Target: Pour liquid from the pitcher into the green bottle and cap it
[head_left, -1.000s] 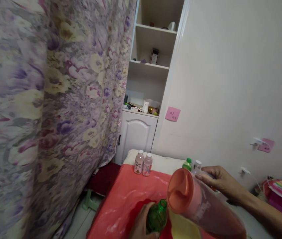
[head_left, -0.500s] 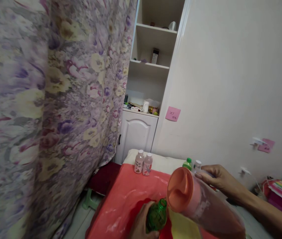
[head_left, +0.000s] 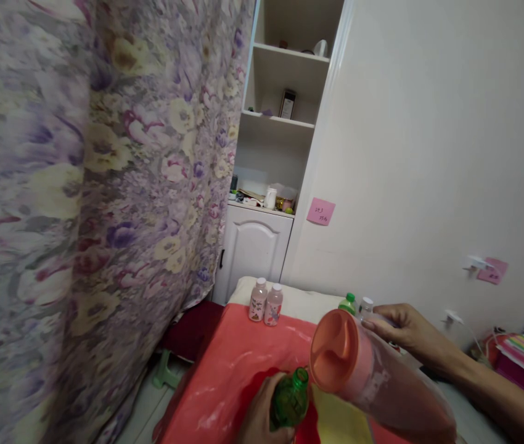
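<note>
My left hand (head_left: 259, 416) is wrapped round a green plastic bottle (head_left: 290, 402) with its neck uncapped, at the bottom middle of the view. My right hand (head_left: 405, 336) grips the body of a clear jug (head_left: 382, 385) with a salmon-pink lid (head_left: 333, 348). The jug is tipped over to the left, and its spout sits just above and to the right of the bottle's mouth. Both are held over a table under a red plastic sheet (head_left: 225, 376). A yellow thing (head_left: 338, 422) lies under the jug.
Two small pink bottles (head_left: 266, 303) stand at the table's far edge, a green-capped bottle (head_left: 347, 304) and a clear one (head_left: 366, 306) to their right. A floral curtain (head_left: 95, 203) hangs at left. A white cabinet with shelves (head_left: 262, 240) stands behind; a pink note (head_left: 320, 211) is on the wall.
The jug and the green bottle have shifted slightly left and down together; otherwise both hands keep the same hold.
</note>
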`<state>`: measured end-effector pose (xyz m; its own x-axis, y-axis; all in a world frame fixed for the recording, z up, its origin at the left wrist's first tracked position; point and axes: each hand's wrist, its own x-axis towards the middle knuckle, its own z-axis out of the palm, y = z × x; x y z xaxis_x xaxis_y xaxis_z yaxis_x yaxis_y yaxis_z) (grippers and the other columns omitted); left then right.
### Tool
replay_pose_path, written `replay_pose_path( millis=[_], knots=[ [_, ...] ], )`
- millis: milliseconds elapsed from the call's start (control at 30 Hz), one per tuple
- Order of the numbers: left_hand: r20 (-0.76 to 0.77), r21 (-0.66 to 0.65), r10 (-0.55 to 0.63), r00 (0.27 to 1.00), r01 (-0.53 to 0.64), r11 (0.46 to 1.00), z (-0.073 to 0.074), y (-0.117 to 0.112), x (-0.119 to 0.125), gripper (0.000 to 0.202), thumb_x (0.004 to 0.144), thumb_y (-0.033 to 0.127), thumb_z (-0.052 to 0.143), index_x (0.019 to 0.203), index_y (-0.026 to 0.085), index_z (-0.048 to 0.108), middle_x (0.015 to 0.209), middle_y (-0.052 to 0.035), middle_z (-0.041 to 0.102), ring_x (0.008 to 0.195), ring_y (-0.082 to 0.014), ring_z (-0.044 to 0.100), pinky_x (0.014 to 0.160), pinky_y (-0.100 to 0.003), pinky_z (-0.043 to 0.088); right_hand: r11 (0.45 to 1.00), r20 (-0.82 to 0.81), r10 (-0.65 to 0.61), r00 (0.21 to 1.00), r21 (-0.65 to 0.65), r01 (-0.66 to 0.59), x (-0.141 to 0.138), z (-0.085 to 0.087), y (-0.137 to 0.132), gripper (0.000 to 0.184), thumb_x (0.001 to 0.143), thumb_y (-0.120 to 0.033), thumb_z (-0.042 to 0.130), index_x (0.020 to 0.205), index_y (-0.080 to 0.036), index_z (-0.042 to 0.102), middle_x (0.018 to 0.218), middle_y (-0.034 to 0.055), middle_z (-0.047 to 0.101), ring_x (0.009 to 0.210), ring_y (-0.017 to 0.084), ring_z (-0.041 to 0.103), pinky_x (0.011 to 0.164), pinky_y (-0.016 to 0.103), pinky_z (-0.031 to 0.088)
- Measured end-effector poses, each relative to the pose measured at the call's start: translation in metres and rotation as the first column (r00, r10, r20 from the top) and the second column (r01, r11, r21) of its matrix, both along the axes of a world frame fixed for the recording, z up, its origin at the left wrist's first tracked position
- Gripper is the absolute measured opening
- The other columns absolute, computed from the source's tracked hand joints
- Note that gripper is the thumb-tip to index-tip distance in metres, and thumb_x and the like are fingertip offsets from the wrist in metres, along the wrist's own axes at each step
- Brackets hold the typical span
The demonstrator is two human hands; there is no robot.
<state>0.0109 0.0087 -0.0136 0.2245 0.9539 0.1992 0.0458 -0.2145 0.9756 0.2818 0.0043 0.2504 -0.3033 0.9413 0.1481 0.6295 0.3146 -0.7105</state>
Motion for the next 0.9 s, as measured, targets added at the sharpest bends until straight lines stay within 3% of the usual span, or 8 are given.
replay_pose_path(
  millis=[233,900],
  knots=[
    [0.058,-0.016,-0.002,0.998,0.003,1.0,0.006,-0.001,0.001,0.086,0.053,0.002,0.059,0.134,0.027,0.048,0.142,-0.0066,0.057,0.135,-0.0319,0.048,0.115,-0.046,0.036,1.0,-0.007,0.012,1.0,0.0,-0.012,0.0,0.003,-0.001,0.053,0.083,-0.067,0.053,0.061,-0.022,0.036,0.061,-0.0064,0.026,0.058,0.01,0.024,0.055,0.029,0.019],
    [0.0,-0.01,0.023,1.0,-0.023,1.0,0.013,-0.004,-0.001,0.084,0.055,0.001,0.057,0.134,0.025,0.047,0.143,-0.0076,0.055,0.134,-0.0282,0.049,0.113,-0.041,0.037,0.999,-0.009,0.035,0.999,0.016,-0.035,-0.002,0.011,-0.002,0.053,0.083,-0.066,0.054,0.06,-0.022,0.035,0.062,-0.006,0.027,0.06,0.011,0.025,0.057,0.029,0.021]
  ],
)
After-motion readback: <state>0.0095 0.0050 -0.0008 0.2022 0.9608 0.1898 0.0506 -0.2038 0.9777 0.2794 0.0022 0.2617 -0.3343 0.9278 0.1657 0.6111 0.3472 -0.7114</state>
